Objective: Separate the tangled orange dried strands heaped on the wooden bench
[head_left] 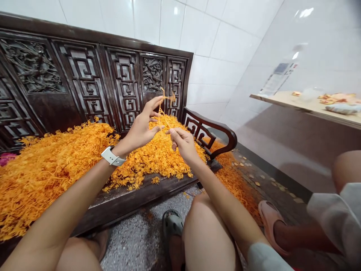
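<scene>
A tuft of orange strands (166, 98) hangs at the fingertips of the left hand (140, 130), its thumb and fingers spread, their grip hard to make out. Just beside it, the right hand (182, 144) pinches its fingers together, anything between them hidden. Below the fingers, a heap of orange strands (53, 169) covers the seat of a carved dark-wood bench (84, 84), its far end cut off by the frame.

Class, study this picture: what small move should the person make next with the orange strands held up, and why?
Probably the right hand should gently tease apart the tuft of orange strands that the left hand lifts, because the tuft looks tangled and hangs close above the heap on the carved wooden bench.
</scene>
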Demonstrator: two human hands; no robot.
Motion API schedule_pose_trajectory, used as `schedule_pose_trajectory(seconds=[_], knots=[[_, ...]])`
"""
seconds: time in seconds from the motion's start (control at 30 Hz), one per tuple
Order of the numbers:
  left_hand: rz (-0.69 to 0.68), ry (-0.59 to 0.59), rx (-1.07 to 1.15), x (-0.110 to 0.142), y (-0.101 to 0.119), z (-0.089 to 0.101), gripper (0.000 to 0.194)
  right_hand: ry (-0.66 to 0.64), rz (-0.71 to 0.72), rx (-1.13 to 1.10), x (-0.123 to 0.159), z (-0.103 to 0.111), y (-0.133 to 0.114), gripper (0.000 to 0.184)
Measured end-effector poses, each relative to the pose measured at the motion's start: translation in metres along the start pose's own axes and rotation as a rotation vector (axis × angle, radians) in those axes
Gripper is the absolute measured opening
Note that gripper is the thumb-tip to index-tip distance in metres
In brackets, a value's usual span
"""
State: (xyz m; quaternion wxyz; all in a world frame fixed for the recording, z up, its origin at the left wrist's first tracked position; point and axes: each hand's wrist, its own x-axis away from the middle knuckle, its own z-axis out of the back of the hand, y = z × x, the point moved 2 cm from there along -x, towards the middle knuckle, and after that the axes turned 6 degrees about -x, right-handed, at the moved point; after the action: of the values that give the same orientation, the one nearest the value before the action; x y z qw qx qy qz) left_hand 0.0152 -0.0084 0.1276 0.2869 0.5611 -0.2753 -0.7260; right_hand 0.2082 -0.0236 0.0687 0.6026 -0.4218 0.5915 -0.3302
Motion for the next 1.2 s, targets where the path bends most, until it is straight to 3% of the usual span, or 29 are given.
schedule_pose_trajectory(seconds=[0.1, 0.33, 0.6, 0.8, 1.0, 1.2], knots=[[0.023, 0.088, -0.044, -0.004, -0.002, 0.011, 0.079, 0.143, 0.016, -0.1, -0.004, 0.009, -0.002, 0.033], [0.17, 0.298, -0.003, -0.016, -0.037, 0.04, 0.052, 0.274, -0.009, -0.17, -0.006, 0.017, -0.003, 0.029], [0.336, 0.375, 0.14, -0.016, -0.052, 0.052, 0.042, 0.263, 0.015, -0.209, -0.003, 0.013, -0.008, 0.021], [0.335, 0.366, 0.127, -0.015, -0.05, 0.049, 0.039, 0.201, 0.005, -0.159, -0.003, 0.013, -0.007, 0.027], [0.357, 0.465, 0.112, -0.018, -0.057, 0.05, 0.047, 0.14, 0.014, -0.142, -0.004, 0.011, -0.003, 0.038], [0.344, 0.49, 0.166, -0.017, -0.053, 0.047, 0.047, 0.042, -0.084, -0.1, -0.004, 0.015, 0.001, 0.038]])
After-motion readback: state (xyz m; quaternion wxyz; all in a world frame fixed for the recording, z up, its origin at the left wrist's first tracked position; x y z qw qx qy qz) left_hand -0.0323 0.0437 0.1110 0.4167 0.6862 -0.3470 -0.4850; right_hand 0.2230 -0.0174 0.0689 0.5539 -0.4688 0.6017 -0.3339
